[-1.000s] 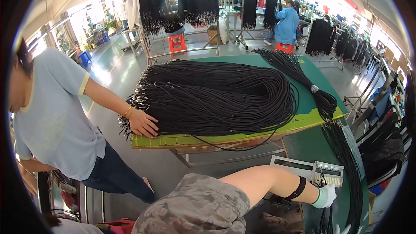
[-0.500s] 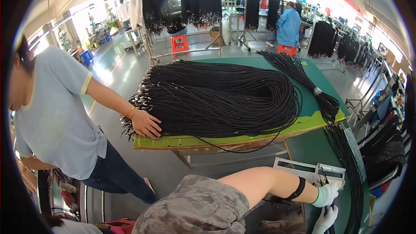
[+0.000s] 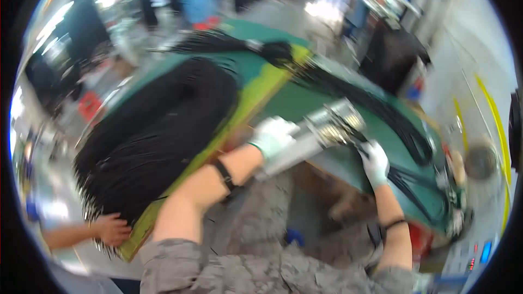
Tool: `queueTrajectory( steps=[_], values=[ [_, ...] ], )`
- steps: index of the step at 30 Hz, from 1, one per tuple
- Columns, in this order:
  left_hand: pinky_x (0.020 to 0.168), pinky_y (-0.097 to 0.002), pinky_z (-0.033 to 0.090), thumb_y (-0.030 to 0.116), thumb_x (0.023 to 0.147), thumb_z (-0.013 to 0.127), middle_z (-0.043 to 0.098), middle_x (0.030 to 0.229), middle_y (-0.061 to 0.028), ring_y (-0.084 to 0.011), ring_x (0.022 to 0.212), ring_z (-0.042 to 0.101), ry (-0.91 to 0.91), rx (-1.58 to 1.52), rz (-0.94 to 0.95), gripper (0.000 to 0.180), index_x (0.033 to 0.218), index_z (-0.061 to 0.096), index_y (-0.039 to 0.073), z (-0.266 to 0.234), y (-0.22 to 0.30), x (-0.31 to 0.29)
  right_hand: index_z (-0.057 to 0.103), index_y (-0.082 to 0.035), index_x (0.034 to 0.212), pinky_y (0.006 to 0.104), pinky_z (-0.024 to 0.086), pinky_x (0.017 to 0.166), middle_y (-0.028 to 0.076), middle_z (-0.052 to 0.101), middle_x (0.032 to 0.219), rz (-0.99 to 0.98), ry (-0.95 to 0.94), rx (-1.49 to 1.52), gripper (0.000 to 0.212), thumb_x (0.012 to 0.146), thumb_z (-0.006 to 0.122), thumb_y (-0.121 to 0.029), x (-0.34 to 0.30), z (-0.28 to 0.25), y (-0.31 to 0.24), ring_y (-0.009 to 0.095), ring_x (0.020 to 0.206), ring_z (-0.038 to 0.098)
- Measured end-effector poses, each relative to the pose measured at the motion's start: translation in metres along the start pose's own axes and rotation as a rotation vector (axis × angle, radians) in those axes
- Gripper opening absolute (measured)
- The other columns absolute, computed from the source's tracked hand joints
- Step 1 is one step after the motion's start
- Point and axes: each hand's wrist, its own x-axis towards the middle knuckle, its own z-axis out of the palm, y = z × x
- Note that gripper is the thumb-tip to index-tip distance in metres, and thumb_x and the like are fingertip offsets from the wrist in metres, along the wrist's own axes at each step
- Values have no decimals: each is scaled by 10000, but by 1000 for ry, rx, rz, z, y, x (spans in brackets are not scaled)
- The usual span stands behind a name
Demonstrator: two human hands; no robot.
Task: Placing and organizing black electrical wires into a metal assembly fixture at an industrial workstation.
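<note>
Gripping the metal fixture [image 3: 327,128] firmly with the gloved left hand [image 3: 274,137] looks wise; the right hand [image 3: 375,161] pinches black cords [image 3: 403,177], fingers clenched.

Pale mint-white glove on the left hand [image 3: 274,137], white glove on the right hand [image 3: 376,161]. Thin black band around each bare forearm. Mottled grey-olive camouflage pattern on the short sleeves [image 3: 229,269]. Silvery grey metal tray [image 3: 321,130] between the gloves, blurred. Deep green table top [image 3: 305,100] with a yellow-green board [image 3: 256,103] along its edge. Glossy black heap of cords [image 3: 158,130] on the board, another black bundle [image 3: 381,111] trailing across the green. Bare-skinned co-worker's hand [image 3: 111,228] at the heap's lower end. Pale grey floor with a curved yellow line [image 3: 493,109] at right. Blurred blue garment and red stool in the background.
</note>
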Motion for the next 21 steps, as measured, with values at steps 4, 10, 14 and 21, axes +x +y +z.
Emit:
queueTrajectory(
  steps=[4, 10, 14, 21],
  values=[
    [751, -429, 533, 216, 837, 532, 650, 1063, -129, -310, 856, 650, 101, 33, 162, 462, 1298, 542, 192, 38, 13, 12, 629, -17, 915, 405, 475, 799, 148, 589, 935, 60, -32, 35, 115, 823, 666, -75, -27, -14, 9, 350, 894, 582],
    [614, -475, 526, 170, 829, 487, 652, 960, -178, -361, 767, 662, -96, 1, -46, 656, 1467, 357, 239, 54, 50, -19, 677, -42, 882, 428, 497, 744, 173, 646, 943, -51, -98, 67, 78, 849, 632, -97, -12, -25, -4, 350, 863, 604],
    [600, -484, 502, 107, 816, 482, 657, 955, -201, -386, 793, 653, -40, -149, -69, 691, 1482, 300, 86, 76, 64, -21, 689, -107, 880, 408, 506, 723, 130, 642, 928, -101, -258, 14, 190, 841, 670, -293, -10, 35, 78, 324, 854, 613],
    [576, -465, 491, 107, 839, 469, 645, 931, -217, -391, 736, 633, -50, -147, -40, 715, 1512, 229, 93, 81, 58, -16, 695, -127, 897, 418, 506, 741, 114, 634, 901, -149, -103, 92, 189, 818, 705, -298, -7, 8, 48, 320, 855, 612]
  ],
)
